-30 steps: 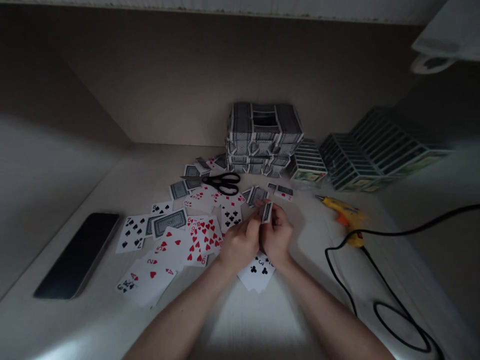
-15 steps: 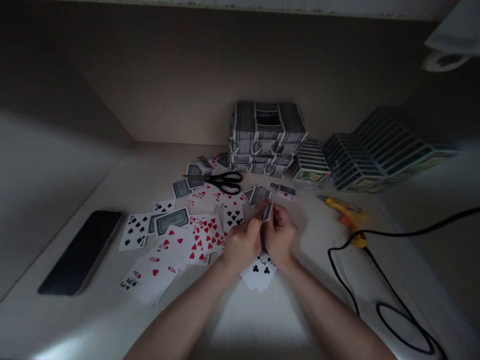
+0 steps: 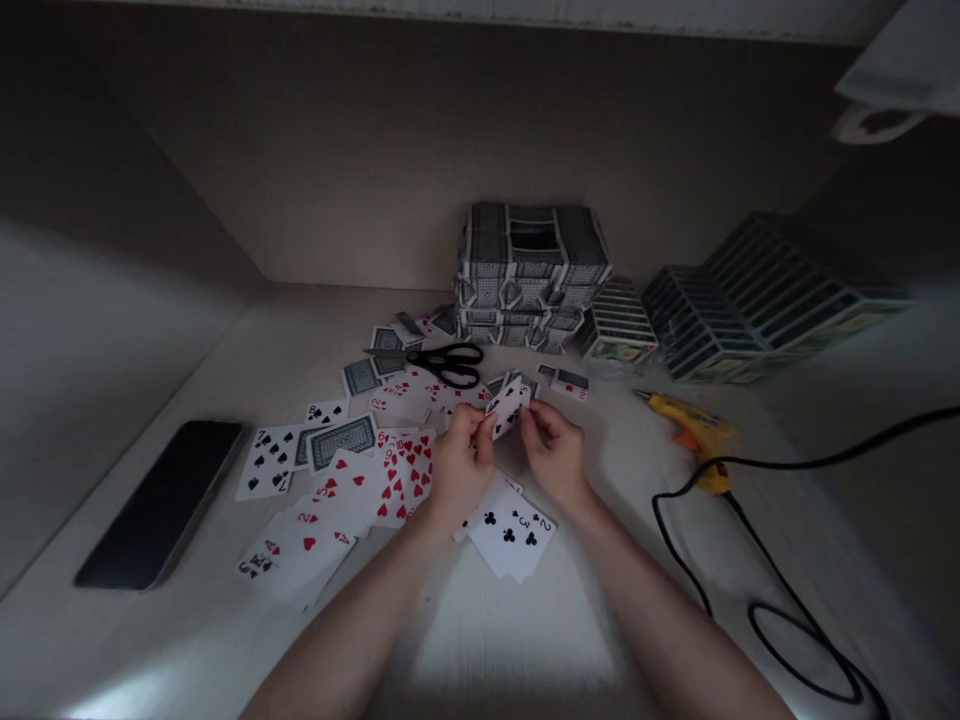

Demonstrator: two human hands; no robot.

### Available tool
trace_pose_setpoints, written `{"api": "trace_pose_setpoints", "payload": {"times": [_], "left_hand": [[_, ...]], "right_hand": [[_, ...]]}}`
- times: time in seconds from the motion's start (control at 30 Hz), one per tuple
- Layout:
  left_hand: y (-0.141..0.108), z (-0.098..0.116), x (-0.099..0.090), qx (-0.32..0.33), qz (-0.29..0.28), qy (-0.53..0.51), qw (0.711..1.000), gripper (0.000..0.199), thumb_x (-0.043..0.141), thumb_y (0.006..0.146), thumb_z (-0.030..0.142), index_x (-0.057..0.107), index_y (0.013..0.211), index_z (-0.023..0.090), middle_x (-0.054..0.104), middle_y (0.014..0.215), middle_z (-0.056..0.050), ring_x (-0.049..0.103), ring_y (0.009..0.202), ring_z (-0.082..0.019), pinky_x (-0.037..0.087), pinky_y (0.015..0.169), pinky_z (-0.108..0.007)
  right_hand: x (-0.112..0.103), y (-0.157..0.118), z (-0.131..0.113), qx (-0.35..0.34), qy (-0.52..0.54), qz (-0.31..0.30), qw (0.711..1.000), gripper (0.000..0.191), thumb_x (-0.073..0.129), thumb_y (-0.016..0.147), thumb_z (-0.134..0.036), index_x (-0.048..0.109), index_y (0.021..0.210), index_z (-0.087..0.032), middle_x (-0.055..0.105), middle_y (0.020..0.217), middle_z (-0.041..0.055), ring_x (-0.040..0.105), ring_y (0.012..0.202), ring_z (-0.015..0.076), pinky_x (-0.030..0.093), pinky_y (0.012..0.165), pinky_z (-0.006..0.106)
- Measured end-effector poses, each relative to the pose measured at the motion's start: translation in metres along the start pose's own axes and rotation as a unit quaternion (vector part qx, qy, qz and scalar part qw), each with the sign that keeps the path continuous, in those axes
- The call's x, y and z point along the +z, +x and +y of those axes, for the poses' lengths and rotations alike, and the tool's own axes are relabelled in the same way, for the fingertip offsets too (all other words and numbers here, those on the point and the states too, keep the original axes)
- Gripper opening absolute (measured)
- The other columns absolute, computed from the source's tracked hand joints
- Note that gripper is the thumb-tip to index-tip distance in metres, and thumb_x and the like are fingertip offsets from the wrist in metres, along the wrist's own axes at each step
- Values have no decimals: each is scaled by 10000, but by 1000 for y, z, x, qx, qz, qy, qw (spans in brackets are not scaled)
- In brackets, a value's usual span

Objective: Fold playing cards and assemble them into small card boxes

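Between my two hands a playing card [image 3: 508,406] with black pips is held up off the table, its face towards me and seemingly creased. My left hand [image 3: 463,462] pinches its left side between thumb and fingers. On the right edge, the fingertips of my right hand [image 3: 556,452] close on the same card. Just below lie a few overlapping club cards [image 3: 511,538], a 3 and a 2 among them. To the left of my left hand, heart cards [image 3: 405,475] are spread face up. Black-handled scissors [image 3: 450,360] rest on more cards beyond it.
A box-like stack built of folded cards [image 3: 534,265] stands at the back wall. Right of it are packs of cards [image 3: 619,325] and larger striped stacks [image 3: 712,320]. A yellow glue gun [image 3: 694,435] with a black cable lies right, a phone [image 3: 161,505] left.
My hands have moved apart, and the card between them has turned from nearly edge-on to showing its pips. More of the club cards underneath is visible.
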State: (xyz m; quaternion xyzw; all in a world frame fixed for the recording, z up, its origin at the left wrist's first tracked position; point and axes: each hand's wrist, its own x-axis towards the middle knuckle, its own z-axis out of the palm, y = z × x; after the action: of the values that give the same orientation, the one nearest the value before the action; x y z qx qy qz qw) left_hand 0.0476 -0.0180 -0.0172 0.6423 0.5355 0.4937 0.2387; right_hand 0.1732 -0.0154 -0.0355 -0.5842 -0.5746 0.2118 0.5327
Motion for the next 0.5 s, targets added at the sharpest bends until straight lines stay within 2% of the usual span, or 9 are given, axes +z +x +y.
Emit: {"api": "trace_pose_setpoints", "payload": {"times": [0.2,0.37,0.43,0.5], "left_hand": [[-6,3,2,-11,-17,-20,1000,105,491,818,253,445,747,191,562,587,45,534,498,-75,377,465,-171],[-15,9,4,28,-34,13,999,118,496,817,240,451,720,191,558,554,49,529,469,-71,364,448,-166],[-17,11,5,40,-35,26,998,115,492,820,236,455,721,191,561,554,46,527,465,-72,360,445,-169],[-18,11,5,43,-34,33,998,97,488,823,229,460,737,192,572,573,40,534,475,-75,364,451,-173]], "right_hand": [[-2,-4,2,-61,-150,7,987,247,428,842,-287,643,894,-176,701,745,54,624,567,161,473,537,259],[-3,-10,0,-106,-270,27,957,274,395,858,-259,637,918,-145,693,706,76,624,546,163,434,510,247],[-3,-12,-2,-114,-295,46,948,274,398,860,-252,638,928,-138,689,690,79,621,539,161,424,504,245],[-3,-11,-3,-104,-287,60,950,256,423,850,-261,640,912,-141,681,667,73,617,540,162,424,510,246]]}}
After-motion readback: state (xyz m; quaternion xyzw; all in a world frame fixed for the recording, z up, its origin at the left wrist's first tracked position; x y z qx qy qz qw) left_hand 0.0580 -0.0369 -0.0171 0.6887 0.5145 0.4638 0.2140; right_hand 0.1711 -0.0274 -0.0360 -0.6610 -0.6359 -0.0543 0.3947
